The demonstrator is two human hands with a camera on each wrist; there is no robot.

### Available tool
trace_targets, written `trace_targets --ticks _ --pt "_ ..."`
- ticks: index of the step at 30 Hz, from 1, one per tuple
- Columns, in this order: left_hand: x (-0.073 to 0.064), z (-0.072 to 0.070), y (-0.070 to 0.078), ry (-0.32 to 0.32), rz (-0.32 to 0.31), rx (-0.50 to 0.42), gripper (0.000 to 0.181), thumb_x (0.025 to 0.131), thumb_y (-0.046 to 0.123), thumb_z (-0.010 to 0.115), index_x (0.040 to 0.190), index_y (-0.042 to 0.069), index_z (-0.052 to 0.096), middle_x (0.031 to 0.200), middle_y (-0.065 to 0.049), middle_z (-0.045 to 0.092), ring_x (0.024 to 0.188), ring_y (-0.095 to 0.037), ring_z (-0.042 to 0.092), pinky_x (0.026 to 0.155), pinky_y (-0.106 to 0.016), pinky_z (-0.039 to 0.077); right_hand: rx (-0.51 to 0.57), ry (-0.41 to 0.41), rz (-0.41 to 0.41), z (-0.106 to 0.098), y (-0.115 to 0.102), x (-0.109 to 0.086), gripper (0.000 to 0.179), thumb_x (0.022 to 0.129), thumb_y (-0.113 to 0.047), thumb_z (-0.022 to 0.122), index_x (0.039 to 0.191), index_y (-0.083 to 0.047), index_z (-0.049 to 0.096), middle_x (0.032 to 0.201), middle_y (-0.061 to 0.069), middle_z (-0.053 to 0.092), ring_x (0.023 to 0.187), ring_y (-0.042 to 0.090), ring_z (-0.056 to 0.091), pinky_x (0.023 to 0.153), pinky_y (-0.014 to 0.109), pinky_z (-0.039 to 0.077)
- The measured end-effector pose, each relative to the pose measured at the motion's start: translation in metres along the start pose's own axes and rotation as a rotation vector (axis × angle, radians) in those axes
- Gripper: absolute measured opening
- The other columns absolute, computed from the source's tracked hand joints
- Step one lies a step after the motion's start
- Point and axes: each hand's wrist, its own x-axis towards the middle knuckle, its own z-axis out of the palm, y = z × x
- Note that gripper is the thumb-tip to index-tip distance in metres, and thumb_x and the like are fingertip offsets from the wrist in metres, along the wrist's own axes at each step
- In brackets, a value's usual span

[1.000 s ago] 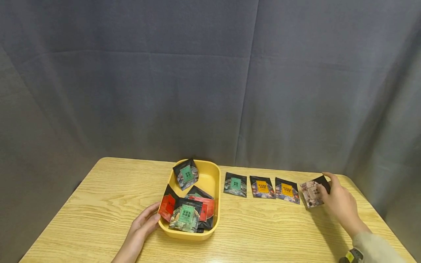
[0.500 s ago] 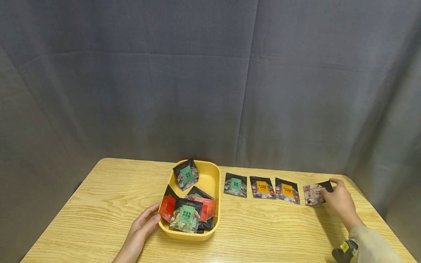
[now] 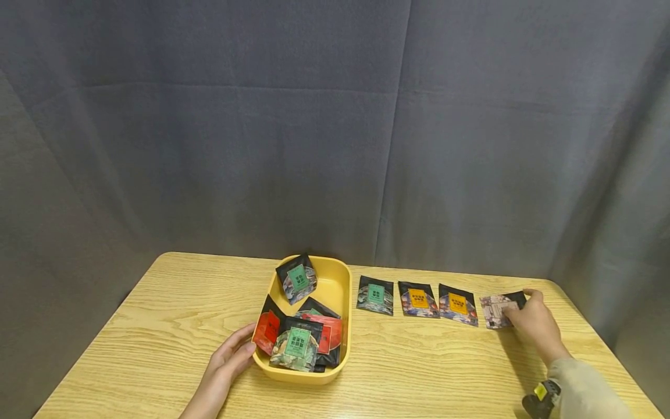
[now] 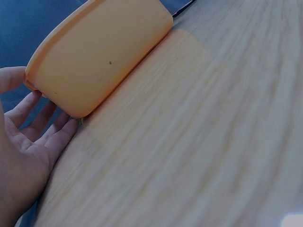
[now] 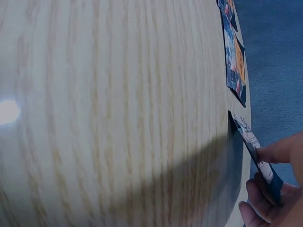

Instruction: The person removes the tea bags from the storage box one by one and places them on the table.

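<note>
My right hand pinches a black packet with a pale pinkish flower print between thumb and fingers at the right of the table. In the right wrist view this packet is tilted, with its far end low by the tabletop and its held end raised. My left hand rests against the near left side of a yellow plastic bin, fingers extended and touching its outer wall in the left wrist view. Several packets lie inside the bin, among them a green-labelled packet and a red-labelled packet.
Left of the held packet, a row lies on the wooden table: a green-labelled packet and two orange-labelled packets, one in the middle and one at the right. A grey curtain hangs behind the table.
My right hand has lowered the pale flower-print packet toward the tabletop, straightened it in line with the row, then shifted it slightly left. The left hand and bin have stayed put.
</note>
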Motion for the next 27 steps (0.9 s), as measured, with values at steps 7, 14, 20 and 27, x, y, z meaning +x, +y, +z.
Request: trace_targets --ticks 7,14,20,27 --pt "-0.001 0.000 0.000 -0.002 -0.009 0.002 0.052 0.101 0.015 0.052 0.146 -0.007 0.039 0.149 -0.027 0.039 0.113 0.000 0.056 0.094 -0.019 0.047 -0.111 -0.004 0.004 0.005 0.010 0.002 0.084 0.093 -0.029 0.060 0.141 0.023 0.014 0.123 0.049 0.046 0.104 0.058 0.054 0.074 0.060 0.049" --pt "-0.001 0.000 0.001 -0.001 -0.017 0.020 0.051 0.102 0.017 0.052 0.146 -0.005 0.039 0.148 -0.025 0.041 0.119 -0.009 0.054 0.094 -0.020 0.048 -0.148 0.004 -0.011 0.006 0.014 0.000 0.087 0.093 -0.032 0.063 0.142 0.022 0.017 0.124 0.044 0.047 0.102 0.056 0.055 0.070 0.058 0.050" --pt "-0.001 0.000 0.002 -0.005 -0.014 0.036 0.050 0.103 0.018 0.051 0.146 -0.005 0.039 0.148 -0.024 0.042 0.123 -0.016 0.052 0.094 -0.021 0.048 -0.120 0.077 -0.057 0.008 0.005 -0.006 0.073 0.093 -0.022 0.060 0.143 0.018 0.024 0.126 0.039 0.049 0.101 0.052 0.057 0.066 0.053 0.050" --pt "-0.002 -0.001 0.002 -0.007 -0.015 0.026 0.051 0.103 0.017 0.051 0.147 -0.005 0.038 0.149 -0.025 0.040 0.113 0.000 0.056 0.093 -0.020 0.048 -0.095 0.166 -0.213 0.016 -0.014 -0.013 0.052 0.097 -0.015 0.053 0.138 0.012 0.039 0.125 0.035 0.053 0.096 0.046 0.060 0.061 0.047 0.050"
